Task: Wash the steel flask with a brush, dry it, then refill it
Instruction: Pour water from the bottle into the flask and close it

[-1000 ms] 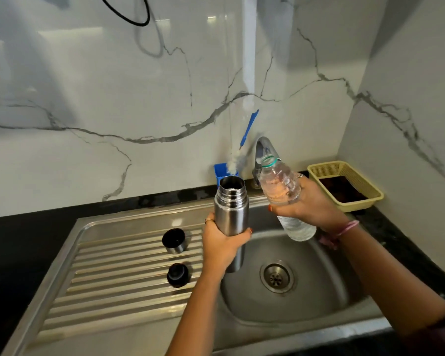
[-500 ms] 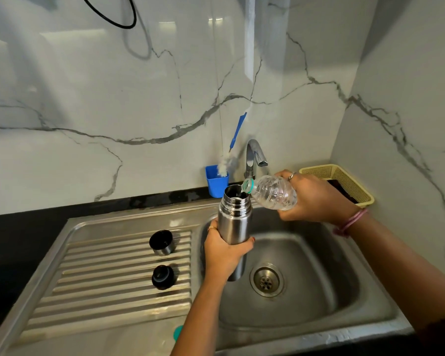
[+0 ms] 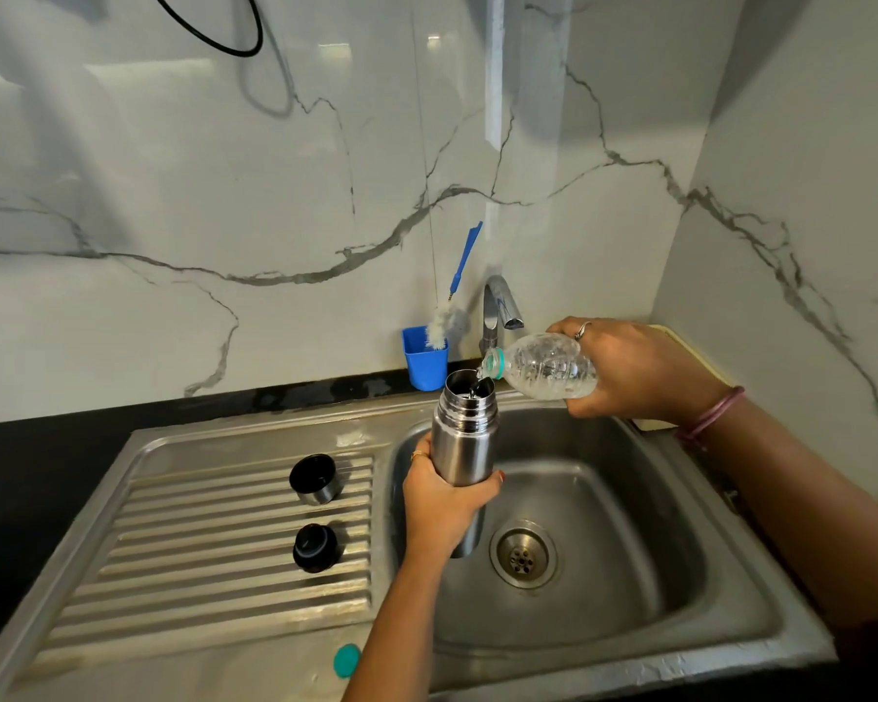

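My left hand (image 3: 444, 499) grips the steel flask (image 3: 465, 433) upright over the sink basin (image 3: 629, 575), its mouth uncovered. My right hand (image 3: 634, 369) holds a clear plastic water bottle (image 3: 543, 367) tipped almost level, its mouth at the flask's rim. A thin stream of water runs from the bottle into the flask. The flask's steel cup (image 3: 314, 480) and black stopper (image 3: 316, 547) stand on the ribbed drainboard (image 3: 199, 559). The blue-handled bottle brush (image 3: 452, 301) leans in a blue holder (image 3: 425, 364) at the wall.
The tap (image 3: 498, 309) rises behind the flask, just left of the bottle. A teal bottle cap (image 3: 347, 660) lies on the sink's front edge. A yellow basket (image 3: 680, 347) sits behind my right hand. Marble walls close off the back and right.
The bottle went from upright beside the flask to tipped over its mouth, and water now pours in. My view has dropped slightly lower toward the sink.
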Available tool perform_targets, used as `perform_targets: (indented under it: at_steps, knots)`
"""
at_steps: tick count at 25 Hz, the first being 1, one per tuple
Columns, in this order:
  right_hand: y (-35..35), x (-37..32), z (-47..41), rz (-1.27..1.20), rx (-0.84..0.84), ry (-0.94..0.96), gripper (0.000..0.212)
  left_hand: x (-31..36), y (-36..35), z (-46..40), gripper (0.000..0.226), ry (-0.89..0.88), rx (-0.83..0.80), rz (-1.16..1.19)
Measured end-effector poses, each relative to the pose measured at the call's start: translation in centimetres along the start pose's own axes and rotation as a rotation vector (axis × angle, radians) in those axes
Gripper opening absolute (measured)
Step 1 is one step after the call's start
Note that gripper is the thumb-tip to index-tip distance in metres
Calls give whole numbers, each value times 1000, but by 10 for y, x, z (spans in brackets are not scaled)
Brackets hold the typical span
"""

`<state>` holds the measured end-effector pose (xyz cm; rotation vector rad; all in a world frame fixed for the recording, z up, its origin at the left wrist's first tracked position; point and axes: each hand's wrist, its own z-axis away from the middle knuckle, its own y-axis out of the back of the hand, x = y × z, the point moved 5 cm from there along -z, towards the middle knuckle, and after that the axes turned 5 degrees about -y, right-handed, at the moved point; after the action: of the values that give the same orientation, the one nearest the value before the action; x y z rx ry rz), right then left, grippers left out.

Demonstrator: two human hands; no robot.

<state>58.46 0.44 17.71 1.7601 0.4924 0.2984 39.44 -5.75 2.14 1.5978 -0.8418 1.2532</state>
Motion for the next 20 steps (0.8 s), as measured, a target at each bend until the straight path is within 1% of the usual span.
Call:
perform_targets:
  at_steps: [10,20]
  knots:
    - [7,5,-3,46,64,40,71,-4,-3,2,66,-7,22,-2]
    - [11,7,-3,92,51,18,72,-5,-3,3,65,-6,36,16]
